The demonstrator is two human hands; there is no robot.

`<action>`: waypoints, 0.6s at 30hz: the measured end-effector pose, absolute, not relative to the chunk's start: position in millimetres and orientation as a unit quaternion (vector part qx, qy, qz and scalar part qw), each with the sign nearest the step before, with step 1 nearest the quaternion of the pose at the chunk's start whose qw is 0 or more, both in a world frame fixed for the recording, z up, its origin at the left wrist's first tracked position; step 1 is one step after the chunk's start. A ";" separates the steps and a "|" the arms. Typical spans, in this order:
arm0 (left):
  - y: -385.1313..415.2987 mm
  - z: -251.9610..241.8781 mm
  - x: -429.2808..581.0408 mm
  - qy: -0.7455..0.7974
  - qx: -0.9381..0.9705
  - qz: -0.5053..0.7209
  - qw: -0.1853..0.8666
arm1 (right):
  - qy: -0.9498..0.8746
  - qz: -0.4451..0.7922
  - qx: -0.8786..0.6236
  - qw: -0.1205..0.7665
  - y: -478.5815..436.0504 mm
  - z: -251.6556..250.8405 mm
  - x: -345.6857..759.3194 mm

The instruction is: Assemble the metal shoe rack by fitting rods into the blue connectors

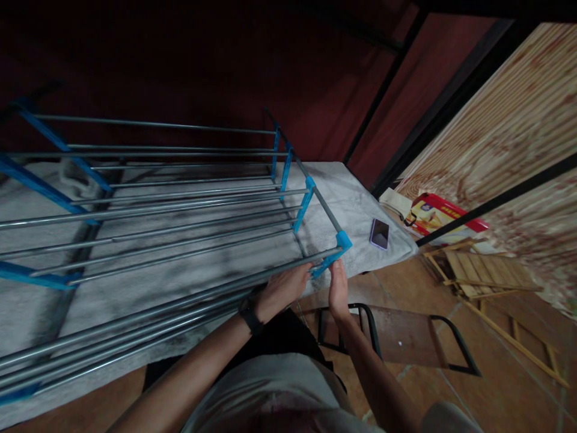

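A rack of grey metal tubes (211, 279) and blue plastic brackets lies across the grey cloth. My left hand (286, 288) is at the near right corner, its fingers closed around the end of a lower tube, right beside the blue bracket (331, 255). The fingertips are partly hidden by the tubes. From the outer side, my right hand (338, 288) presses its fingers together against the same bracket. A dark watch (250, 316) is on my left wrist. The upper tip of this bracket joins a long tube and a darker cross tube (327, 207).
The grey cloth (356, 192) covers the surface under the rack. A phone (379, 233) lies near its right corner. Beyond are a red and yellow box (435, 213) and a folded wooden chair (491, 270). A dark-framed folding seat (406, 337) stands on the tiled floor (451, 391).
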State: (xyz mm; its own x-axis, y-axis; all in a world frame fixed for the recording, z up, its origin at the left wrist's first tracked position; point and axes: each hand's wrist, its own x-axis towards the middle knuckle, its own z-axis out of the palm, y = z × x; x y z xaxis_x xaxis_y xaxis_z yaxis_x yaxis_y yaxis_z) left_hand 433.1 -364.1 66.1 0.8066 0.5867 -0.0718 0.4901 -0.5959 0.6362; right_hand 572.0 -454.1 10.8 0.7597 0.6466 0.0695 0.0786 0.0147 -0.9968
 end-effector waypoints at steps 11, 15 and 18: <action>-362.3 80.2 433.5 0.300 0.900 0.083 0.306 | -0.332 0.218 -0.674 0.623 -453.3 14.4 577.4; -362.6 78.9 432.2 0.294 0.907 0.089 0.288 | -0.325 0.222 -0.679 0.620 -452.9 11.3 577.7; -362.8 80.1 432.0 0.291 0.909 0.096 0.282 | -0.311 0.220 -0.677 0.629 -451.9 10.2 577.5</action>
